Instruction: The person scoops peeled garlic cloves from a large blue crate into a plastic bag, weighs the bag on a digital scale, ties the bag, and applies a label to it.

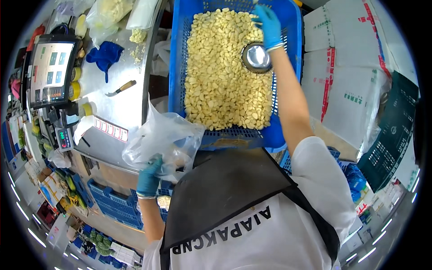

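My left hand [149, 177], in a blue glove, grips a clear plastic bag [162, 138] beside the steel table's near corner. The bag hangs loosely, and its folds partly hide the fingers. A blue plastic crate [178, 67] before me holds a broad heap of peeled garlic cloves [222, 77]. Over the crate's far right part is my gloved right hand [269, 28], fingers apart, with no held item visible. Just below that wrist, a round metal bowl [257, 57] rests on the cloves near the crate's right wall.
On the steel table [114, 94] at left lie a hooked knife [120, 88], a blue plastic scoop [105, 57] and a label strip [110, 129]. A monitor [50, 71] and a scale display [63, 139] stand farther left. White cartons [341, 87] are stacked at right.
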`<state>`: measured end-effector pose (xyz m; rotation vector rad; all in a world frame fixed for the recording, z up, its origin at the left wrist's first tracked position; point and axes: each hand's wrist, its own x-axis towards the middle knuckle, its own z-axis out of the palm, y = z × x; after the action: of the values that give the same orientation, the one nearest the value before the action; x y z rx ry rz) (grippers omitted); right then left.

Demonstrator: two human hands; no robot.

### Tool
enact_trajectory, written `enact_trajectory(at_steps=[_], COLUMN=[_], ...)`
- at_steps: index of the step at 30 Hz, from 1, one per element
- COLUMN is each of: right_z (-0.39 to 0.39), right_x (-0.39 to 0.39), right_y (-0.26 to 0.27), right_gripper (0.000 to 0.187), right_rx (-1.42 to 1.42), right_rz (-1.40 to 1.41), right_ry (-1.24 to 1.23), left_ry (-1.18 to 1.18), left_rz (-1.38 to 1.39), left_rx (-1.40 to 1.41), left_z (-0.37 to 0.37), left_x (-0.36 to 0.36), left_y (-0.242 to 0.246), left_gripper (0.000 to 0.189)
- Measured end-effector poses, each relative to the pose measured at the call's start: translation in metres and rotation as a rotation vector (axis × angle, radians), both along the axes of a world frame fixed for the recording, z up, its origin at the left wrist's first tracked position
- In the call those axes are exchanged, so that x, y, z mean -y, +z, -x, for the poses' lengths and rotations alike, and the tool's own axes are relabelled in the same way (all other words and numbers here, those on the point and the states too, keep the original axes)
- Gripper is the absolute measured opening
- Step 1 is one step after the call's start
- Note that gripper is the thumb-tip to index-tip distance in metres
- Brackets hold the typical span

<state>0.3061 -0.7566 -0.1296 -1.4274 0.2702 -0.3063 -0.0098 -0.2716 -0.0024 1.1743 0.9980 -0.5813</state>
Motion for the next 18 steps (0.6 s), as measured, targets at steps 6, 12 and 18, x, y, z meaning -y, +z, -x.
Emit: enact_trajectory(at_steps=[6, 12, 18], right_z=[0.11, 0.149, 0.09], right_x=[-0.051, -0.042, -0.062], right_y=[-0.022, -0.089, -0.03], right_gripper=[0.087, 0.075, 0.04], right_rx=[-0.624, -0.451, -0.591], right_rz=[1.698, 2.02, 1.462], right_ry=[0.496, 0.244, 0.417], left_ry=[0.068, -0.114, 0.004], left_rz=[0.258, 0.102, -0.046], left_rx=[0.326, 0.57, 0.606], left_z=[-0.058, -0.192, -0.214], left_x=[-0.036, 0.017, 0.043], left_y=[0.009, 0.033, 0.032], left_gripper=[0.05, 0.049, 0.04])
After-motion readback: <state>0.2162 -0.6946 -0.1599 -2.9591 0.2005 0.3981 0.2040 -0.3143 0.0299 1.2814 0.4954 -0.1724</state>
